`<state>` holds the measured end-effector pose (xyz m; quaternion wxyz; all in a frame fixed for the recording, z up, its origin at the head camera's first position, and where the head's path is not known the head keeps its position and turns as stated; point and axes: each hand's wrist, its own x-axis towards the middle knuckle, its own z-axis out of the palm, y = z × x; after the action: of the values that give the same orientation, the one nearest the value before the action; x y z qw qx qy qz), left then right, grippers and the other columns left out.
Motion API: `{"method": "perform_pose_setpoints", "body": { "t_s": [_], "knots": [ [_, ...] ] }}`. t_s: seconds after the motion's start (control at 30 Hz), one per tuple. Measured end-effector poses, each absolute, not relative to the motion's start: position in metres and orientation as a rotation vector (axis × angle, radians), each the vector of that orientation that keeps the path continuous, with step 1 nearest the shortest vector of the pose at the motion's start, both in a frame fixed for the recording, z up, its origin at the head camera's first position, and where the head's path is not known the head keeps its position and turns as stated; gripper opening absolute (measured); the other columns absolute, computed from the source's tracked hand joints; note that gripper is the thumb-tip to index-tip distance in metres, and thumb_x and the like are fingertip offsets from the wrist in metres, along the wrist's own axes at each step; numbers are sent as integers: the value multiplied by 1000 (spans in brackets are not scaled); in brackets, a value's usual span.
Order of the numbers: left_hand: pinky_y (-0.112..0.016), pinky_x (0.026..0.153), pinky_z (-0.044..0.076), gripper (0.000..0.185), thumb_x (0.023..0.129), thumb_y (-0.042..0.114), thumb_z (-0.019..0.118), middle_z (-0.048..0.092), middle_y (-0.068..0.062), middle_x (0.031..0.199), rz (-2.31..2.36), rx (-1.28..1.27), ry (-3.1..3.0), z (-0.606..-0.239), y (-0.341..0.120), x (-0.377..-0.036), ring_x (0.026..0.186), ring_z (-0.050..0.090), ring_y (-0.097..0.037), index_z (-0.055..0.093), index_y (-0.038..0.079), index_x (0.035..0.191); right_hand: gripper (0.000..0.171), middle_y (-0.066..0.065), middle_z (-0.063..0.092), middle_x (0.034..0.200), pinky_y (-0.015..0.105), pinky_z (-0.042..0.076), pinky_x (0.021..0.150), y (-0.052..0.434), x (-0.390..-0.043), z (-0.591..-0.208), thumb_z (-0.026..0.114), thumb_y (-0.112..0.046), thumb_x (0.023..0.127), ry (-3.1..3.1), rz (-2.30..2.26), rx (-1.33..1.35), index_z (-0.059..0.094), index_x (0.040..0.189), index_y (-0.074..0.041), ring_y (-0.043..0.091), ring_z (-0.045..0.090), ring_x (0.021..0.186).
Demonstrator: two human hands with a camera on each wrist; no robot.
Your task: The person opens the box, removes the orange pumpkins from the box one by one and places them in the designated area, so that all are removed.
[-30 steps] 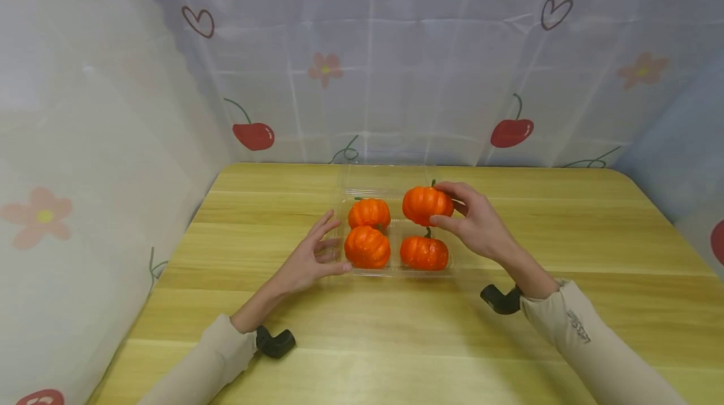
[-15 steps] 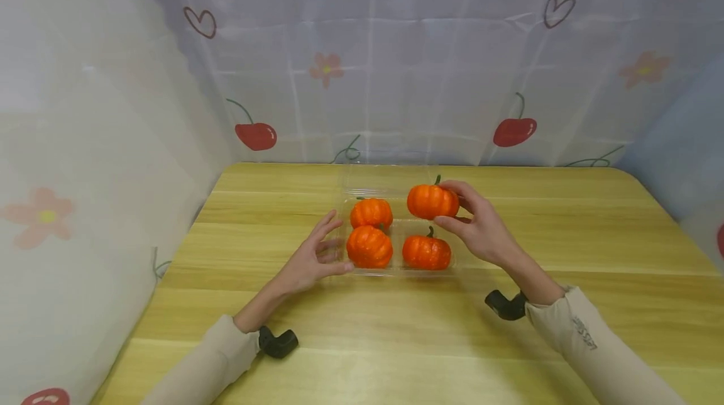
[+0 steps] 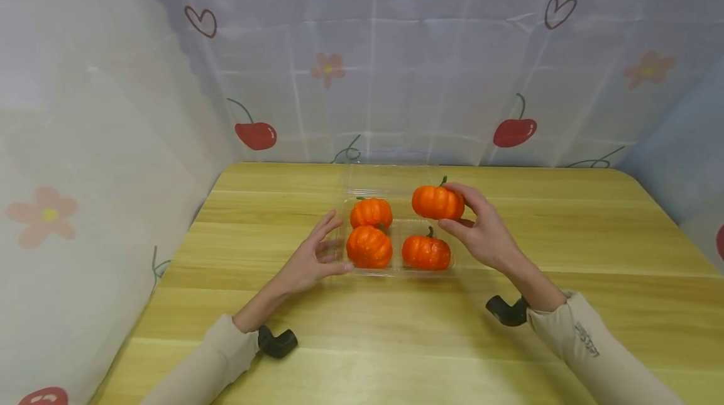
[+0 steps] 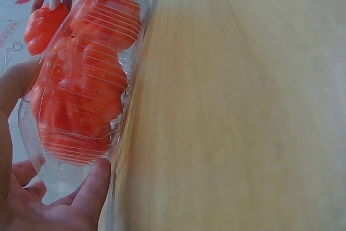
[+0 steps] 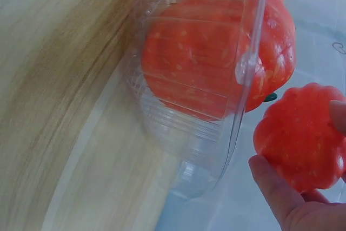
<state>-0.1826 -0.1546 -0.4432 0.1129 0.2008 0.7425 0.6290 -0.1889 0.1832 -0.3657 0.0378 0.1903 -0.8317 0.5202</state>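
Note:
In the head view my right hand (image 3: 483, 226) pinches a small orange pumpkin (image 3: 438, 202) between thumb and fingers, above the back right of a clear plastic container (image 3: 396, 273). Its green stem points up. The right wrist view shows this pumpkin (image 5: 303, 133) beside the container wall (image 5: 238, 117). My left hand (image 3: 308, 260) is at the container's left end, fingers spread and fairly straight; the thumb (image 4: 94, 187) touches its front left corner. Inside the container sit a back left pumpkin (image 3: 371, 212), a front left pumpkin (image 3: 369, 248) and a front right pumpkin (image 3: 427, 252).
The container's clear lid (image 3: 390, 178) stands folded back behind it. A light wooden table (image 3: 362, 342) bears everything. Printed cloth (image 3: 407, 78) hangs behind the table and along its sides. Dark wrist mounts (image 3: 277, 342) sit at both cuffs.
My right hand has moved slightly right with the pumpkin, which has turned more upright. The left hand and the other pumpkins hold still.

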Motion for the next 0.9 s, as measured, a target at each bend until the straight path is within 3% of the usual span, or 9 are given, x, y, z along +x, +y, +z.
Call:
{"method": "perform_pose_setpoints", "body": {
  "t_s": [0.17,0.43,0.63,0.9],
  "knots": [
    [-44,104,44,100,83,9,81,13,-6,163,1849,587,2173,-443,-154,-183,135,42,-36,16,12,159,60,20,40,141,49,50,95,185,-186,-366,69,5,89,-2533,1639,560,43,142,2,33,48,119],
    [-44,104,44,100,83,10,80,13,-7,163,1845,585,2175,-443,-154,-182,134,43,-37,15,13,159,60,19,42,138,25,54,87,186,-184,-370,72,-3,89,-2528,1647,547,44,142,1,31,48,116],
    [-42,103,44,100,84,11,80,12,-6,163,1837,575,2179,-442,-154,-182,135,43,-36,14,13,159,51,17,49,134,19,53,81,185,-179,-369,67,-19,96,-2528,1607,463,47,138,1,30,49,117],
    [-41,103,44,100,84,10,80,12,-6,163,1846,574,2173,-441,-154,-181,134,43,-36,15,11,159,41,15,54,124,15,52,78,189,-176,-371,68,-17,95,-2494,1569,417,51,127,3,25,50,109]
  ]
}}
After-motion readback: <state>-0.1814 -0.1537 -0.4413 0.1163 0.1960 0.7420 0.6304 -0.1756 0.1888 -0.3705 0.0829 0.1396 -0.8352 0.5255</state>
